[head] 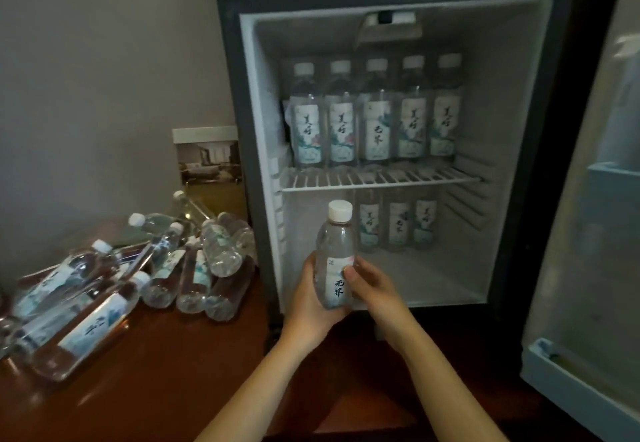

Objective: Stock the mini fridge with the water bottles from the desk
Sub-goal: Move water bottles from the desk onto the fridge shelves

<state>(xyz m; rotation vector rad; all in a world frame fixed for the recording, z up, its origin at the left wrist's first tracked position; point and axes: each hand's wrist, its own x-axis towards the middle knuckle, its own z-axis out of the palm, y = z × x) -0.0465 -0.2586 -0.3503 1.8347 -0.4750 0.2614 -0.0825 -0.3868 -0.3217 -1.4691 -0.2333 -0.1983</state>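
- The mini fridge (242,129) stands on the desk (173,372), its door (581,233) swung right.
- Five bottles (376,112) line the wire shelf (381,178); three more bottles (398,223) stand below (at the back).
- Loose bottles (173,261) lie heaped left of it.

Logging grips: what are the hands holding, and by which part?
The left hand and right hand grip a clear plastic white-capped water bottle around its labelled lower body.

Prob. a hotel guest rm, small dark-cased mini fridge (230,95) w/ white interior on a polished reddish-brown wood desk (173,355), rows of identical clear plastic water bottles (377,119) w/ printed labels inside, heap of more bottles (221,251) alongside, small card w/ photo of a furnished rm (207,161) by plain grey wall (104,60)
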